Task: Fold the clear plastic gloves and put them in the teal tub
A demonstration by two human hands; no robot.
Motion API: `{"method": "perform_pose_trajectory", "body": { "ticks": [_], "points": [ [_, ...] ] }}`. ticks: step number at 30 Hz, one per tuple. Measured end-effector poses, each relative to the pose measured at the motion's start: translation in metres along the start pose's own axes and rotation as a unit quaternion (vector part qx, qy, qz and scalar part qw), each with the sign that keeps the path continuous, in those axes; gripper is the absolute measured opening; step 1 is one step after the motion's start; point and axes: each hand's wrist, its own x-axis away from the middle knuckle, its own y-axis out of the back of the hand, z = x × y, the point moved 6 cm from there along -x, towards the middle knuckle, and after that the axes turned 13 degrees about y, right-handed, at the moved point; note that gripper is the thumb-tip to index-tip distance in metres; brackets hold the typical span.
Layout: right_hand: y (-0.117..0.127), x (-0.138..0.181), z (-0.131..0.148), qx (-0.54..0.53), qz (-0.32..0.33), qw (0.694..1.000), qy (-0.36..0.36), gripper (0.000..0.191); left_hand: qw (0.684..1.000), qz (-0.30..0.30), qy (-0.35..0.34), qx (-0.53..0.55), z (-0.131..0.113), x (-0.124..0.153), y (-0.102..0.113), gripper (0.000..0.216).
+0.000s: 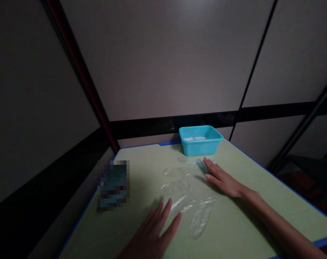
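A: Please, what is the largest thing there?

B: A pale panelled wall [163,64] with dark bands. In front of it is a light yellow-green table [144,169] with a blue edge.

A: And what is on this table?

B: At the far end stands a turquoise rectangular plastic basin [201,146], with something white inside. Nearer, around the middle, lies a clear, thin plastic glove [193,198], wrinkled, its finger parts spread out.

A: How are the hands?

B: The right hand [225,181] is open at the glove's right side, thumb apart from fingers. The left hand [152,233] is also spread, beside the lower left edge. Neither is pinching anything; whether they touch the plastic, I cannot tell.

A: So which step is in hand?

B: In my judgement, laying the glove flat.

A: And the next move?

B: I think it calls for light fingertips at one edge, because such thin film may cling to the surface.
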Motion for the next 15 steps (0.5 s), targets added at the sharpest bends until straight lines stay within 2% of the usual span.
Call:
{"method": "perform_pose_trajectory", "body": {
  "ticks": [1,2,4,7,9,12,15],
  "points": [
    [0.005,-0.002,0.001,-0.006,-0.006,1.000,-0.005,0.065,1.000,0.026,0.007,0.007,-0.002,-0.011,0.011,0.060],
    [0.009,-0.006,0.004,-0.006,-0.011,1.000,-0.005,0.065,0.999,0.021,0.024,0.010,-0.002,-0.025,0.021,0.063],
    [0.014,-0.017,0.015,0.008,-0.019,1.000,0.011,0.063,0.997,0.019,0.069,-0.001,0.000,-0.057,0.024,0.061],
    [0.009,-0.038,0.039,0.032,-0.018,0.998,0.049,0.059,0.996,0.026,0.082,-0.027,0.001,-0.096,-0.003,0.061],
    [-0.001,-0.051,0.053,0.033,-0.018,0.998,0.058,0.056,0.996,0.035,0.080,-0.034,0.004,-0.109,-0.027,0.064],
    [-0.018,-0.063,0.067,0.023,-0.019,0.998,0.064,0.053,0.996,0.042,0.078,-0.034,0.010,-0.112,-0.051,0.069],
    [-0.030,-0.066,0.076,0.013,-0.014,0.997,0.074,0.051,0.997,0.015,0.066,-0.024,0.018,-0.107,-0.056,0.074]
  ]
}}
